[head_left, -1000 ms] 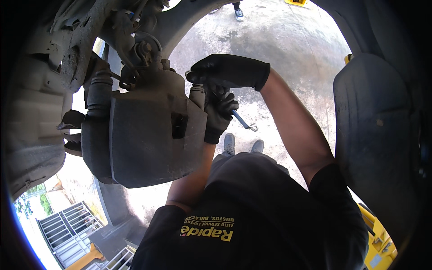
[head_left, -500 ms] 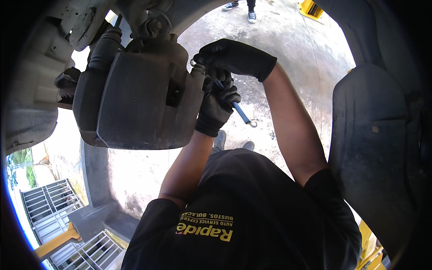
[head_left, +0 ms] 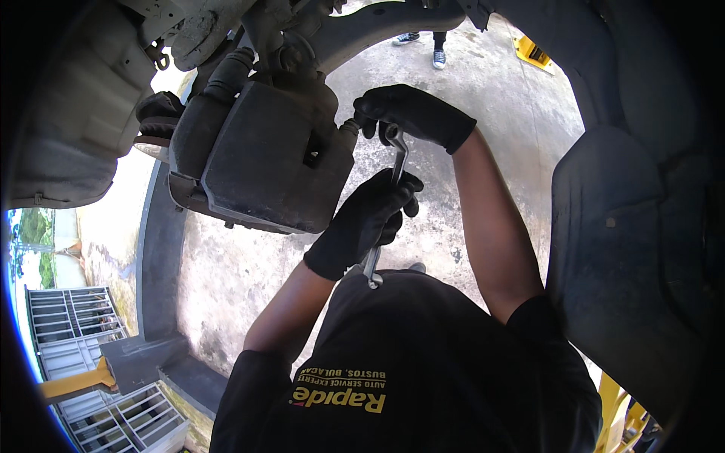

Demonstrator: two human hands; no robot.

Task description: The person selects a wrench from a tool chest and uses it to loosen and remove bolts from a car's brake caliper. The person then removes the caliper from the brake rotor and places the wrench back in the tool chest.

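In the head view my left hand (head_left: 366,215), in a black glove, is closed around the middle of a silver double-ended ring spanner (head_left: 401,160). The spanner stands lengthwise, its upper ring close under my right hand and its lower end near my shirt. My right hand (head_left: 414,113), also gloved in black, is at the right side of a dark brake caliper (head_left: 276,158). Its fingers are bent together at the small bolt end (head_left: 350,127) that sticks out there. What the fingertips pinch, if anything, is hidden.
Suspension parts and a curved arm (head_left: 377,26) run above the caliper. A dark wheel-arch liner (head_left: 619,226) hangs on the right. At the left rise a grey post (head_left: 157,257) and a yellow lift arm (head_left: 75,383). Another person's shoes (head_left: 439,59) stand on the concrete floor beyond.
My left hand has come down and away from the caliper, and the spanner has swung from slanting to nearly upright. My right hand stays by the bolt end. The whole view has shifted slightly.
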